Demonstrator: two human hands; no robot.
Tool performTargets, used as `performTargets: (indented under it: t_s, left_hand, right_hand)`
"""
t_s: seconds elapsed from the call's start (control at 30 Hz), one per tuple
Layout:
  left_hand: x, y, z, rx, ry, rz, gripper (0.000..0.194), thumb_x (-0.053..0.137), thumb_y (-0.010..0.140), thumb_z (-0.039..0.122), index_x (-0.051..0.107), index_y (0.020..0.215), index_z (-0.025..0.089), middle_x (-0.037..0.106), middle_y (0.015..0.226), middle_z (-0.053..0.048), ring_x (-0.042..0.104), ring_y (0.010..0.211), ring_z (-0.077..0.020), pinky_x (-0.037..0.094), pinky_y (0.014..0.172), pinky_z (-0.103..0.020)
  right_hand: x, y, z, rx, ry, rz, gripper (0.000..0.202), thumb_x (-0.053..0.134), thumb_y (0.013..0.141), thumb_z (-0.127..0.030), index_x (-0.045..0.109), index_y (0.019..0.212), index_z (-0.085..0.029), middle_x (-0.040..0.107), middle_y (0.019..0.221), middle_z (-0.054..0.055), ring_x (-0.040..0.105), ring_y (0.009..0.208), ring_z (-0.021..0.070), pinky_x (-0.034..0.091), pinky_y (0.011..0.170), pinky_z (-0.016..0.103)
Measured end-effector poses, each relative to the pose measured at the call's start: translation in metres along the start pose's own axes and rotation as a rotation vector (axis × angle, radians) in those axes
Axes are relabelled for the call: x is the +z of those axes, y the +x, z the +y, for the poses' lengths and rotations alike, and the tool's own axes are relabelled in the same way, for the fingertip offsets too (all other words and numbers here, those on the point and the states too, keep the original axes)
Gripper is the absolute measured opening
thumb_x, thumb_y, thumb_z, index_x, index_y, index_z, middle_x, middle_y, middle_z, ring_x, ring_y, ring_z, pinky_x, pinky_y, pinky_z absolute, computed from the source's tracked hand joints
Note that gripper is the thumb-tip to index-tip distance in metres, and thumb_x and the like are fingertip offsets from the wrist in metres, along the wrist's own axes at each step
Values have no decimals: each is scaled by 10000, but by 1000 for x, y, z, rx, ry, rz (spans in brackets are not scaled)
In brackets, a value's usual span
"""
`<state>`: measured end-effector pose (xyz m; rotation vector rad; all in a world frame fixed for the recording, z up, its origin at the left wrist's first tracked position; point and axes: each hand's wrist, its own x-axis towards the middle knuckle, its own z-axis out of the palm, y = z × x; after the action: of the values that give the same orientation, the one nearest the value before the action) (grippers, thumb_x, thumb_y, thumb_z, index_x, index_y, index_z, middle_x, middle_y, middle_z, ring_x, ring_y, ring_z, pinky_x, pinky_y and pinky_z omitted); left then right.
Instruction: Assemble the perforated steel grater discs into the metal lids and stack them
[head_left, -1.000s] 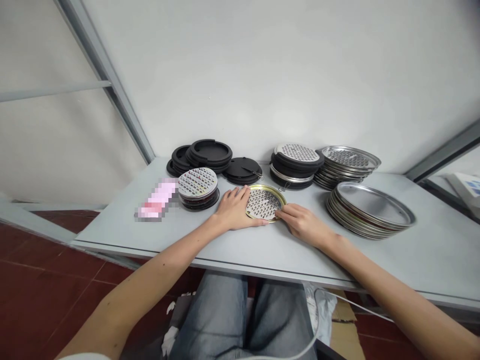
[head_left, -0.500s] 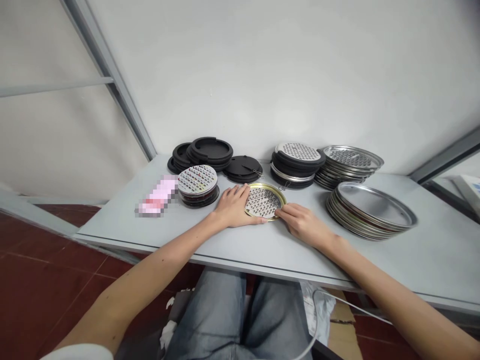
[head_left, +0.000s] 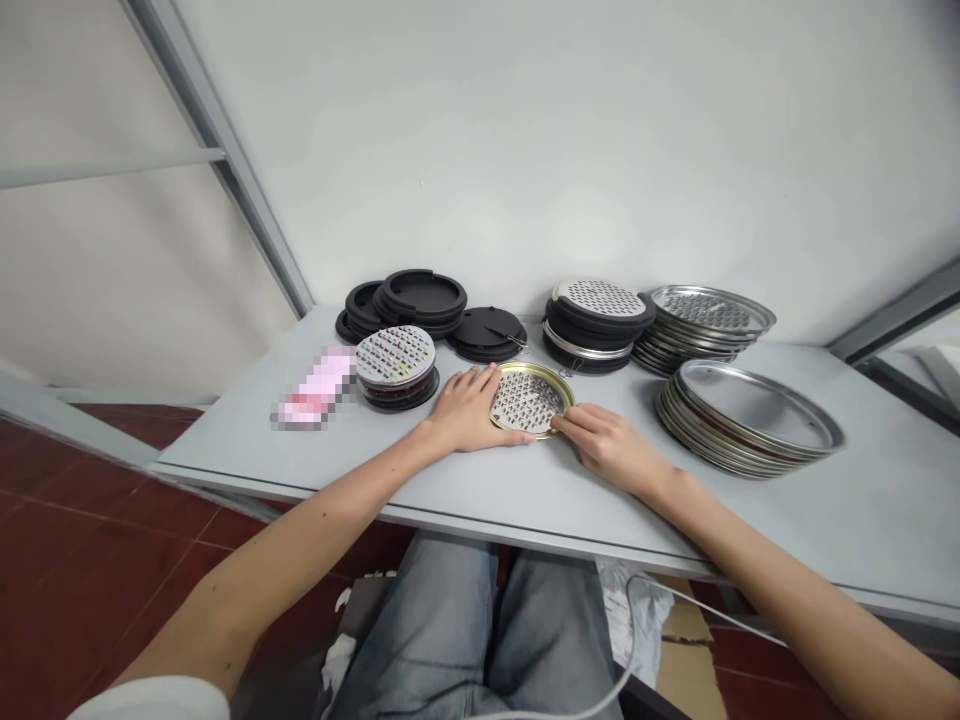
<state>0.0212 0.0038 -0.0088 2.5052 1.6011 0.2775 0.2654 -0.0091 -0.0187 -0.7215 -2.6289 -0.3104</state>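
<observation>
A round metal grater disc [head_left: 527, 400] with a gold-coloured rim lies on the grey table [head_left: 450, 485] in front of me. My left hand [head_left: 471, 408] grips its left side, the fingers over the far left rim and the thumb along the near edge. At the right near rim, my right hand [head_left: 600, 438] has its fingers bent and pressed together on the disc's edge; the fingertips are partly hidden.
Behind are stacks of black rings [head_left: 424, 300], black discs [head_left: 487, 333] and a grater-topped black stack [head_left: 600, 305]. Left stands a small grater stack [head_left: 395, 360] beside a blurred pink item [head_left: 319, 388]. Metal grater discs [head_left: 705, 312] and metal plates [head_left: 757, 410] are piled right.
The view has shifted very slightly. Both hands keep their places on the disc, with no clear movement.
</observation>
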Motion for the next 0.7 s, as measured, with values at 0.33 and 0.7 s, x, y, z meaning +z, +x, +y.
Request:
performTargets:
  t_s: [0.33,0.7]
  left_hand:
    - [0,0,1,-12,-5,2,1159,398,590,908,170,1476,198,199,1556,-107,223,1390,-363,168,1114,-465]
    - [1,0,-3,47,-14,22,1157,372,622,894,167,1477,142,194,1553,-135,221,1393,-358,171,1112,-442]
  right_hand:
    - [-1,1,0,-44,-12,-18,288,390,891,-88,624,1052,-127,602,815,104,584,782,223,507,716,364]
    - [2,-5,-3,273,99,122,281,401,936,-184,594,1139,-165,644,904,109,636,794,203,540,719,320]
